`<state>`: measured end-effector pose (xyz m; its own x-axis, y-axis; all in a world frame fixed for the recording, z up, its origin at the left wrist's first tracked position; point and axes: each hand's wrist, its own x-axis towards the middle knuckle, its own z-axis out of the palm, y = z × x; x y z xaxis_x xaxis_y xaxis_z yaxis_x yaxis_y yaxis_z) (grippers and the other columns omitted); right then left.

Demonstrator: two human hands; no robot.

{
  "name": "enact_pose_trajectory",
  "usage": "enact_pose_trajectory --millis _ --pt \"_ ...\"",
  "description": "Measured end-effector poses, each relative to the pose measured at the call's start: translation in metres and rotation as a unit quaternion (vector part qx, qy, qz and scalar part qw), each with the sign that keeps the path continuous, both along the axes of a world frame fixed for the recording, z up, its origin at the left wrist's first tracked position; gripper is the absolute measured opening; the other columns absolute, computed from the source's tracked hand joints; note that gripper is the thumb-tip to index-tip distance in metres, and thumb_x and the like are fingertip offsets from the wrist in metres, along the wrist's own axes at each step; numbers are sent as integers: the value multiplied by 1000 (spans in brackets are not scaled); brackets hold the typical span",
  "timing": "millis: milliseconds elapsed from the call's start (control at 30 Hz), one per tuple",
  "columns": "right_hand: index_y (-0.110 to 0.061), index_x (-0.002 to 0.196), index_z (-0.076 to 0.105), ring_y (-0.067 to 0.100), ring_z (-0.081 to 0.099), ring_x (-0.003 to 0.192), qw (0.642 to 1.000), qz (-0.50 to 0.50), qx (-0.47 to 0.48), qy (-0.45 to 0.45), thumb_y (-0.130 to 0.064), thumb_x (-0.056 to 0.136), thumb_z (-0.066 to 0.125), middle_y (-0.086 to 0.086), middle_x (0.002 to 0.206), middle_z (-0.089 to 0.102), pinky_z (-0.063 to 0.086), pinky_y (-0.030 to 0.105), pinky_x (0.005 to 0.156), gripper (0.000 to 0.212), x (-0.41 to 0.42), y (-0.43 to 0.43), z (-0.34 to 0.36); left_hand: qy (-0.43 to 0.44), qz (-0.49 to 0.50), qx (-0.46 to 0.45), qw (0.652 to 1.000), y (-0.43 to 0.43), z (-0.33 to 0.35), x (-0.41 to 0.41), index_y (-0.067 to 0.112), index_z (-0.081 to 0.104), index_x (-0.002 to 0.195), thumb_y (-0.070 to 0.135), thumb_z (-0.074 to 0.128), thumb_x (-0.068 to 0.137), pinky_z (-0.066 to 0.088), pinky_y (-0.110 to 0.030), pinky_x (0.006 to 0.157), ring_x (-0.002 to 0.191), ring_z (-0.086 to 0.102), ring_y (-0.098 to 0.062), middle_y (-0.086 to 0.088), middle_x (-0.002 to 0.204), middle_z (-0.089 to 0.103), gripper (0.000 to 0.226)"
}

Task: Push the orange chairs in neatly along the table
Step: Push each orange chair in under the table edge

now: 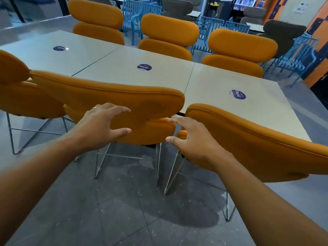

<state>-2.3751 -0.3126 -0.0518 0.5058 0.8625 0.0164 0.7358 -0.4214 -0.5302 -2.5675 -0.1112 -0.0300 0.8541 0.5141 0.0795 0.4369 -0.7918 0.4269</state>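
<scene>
Three orange chairs line the near edge of the long grey table (110,55), their backs toward you. From left: the left chair (16,96), cut off by the frame, stands close against the table edge. Just beside it is the middle chair (110,93), its backrest also at the edge. Your left hand (99,125) is at that backrest, fingers spread wide and loosely curved, gripping nothing; whether the fingertips touch the upholstery cannot be told. Your right hand (193,141), fingers likewise spread wide and empty, reaches toward the narrow gap between the middle chair and the right chair (257,139), which stands at the table's near right corner.
</scene>
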Motion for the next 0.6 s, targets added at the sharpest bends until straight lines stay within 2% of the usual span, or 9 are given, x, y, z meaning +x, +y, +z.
enact_pose_trajectory --millis 200,367,500,600 --pt "-41 151 34 15 27 147 999 -17 4 -50 -55 93 62 -13 158 35 20 53 118 66 -11 49 8 8 11 28 1000 53 6 -13 40 35 144 54 65 80 26 -57 110 140 28 -26 4 152 36 72" --pt "-42 150 33 15 31 146 996 -30 24 -77 -60 90 61 -14 157 36 24 55 118 68 5 100 8 13 7 41 999 100 10 -4 39 33 146 56 63 80 25 -54 112 140 28 -27 2 152 35 73" --pt "-41 149 35 18 34 143 990 -31 33 -130 -66 89 58 -11 155 40 25 50 114 69 23 147 3 20 10 56 998 140 11 10 39 33 146 55 63 82 25 -54 112 138 31 -28 2 151 35 72" --pt "-43 150 30 19 29 146 988 -15 13 -154 -74 85 54 -9 159 34 20 55 115 76 31 181 4 49 0 69 996 176 8 21 43 28 146 64 61 77 21 -56 113 139 31 -28 2 153 32 80"
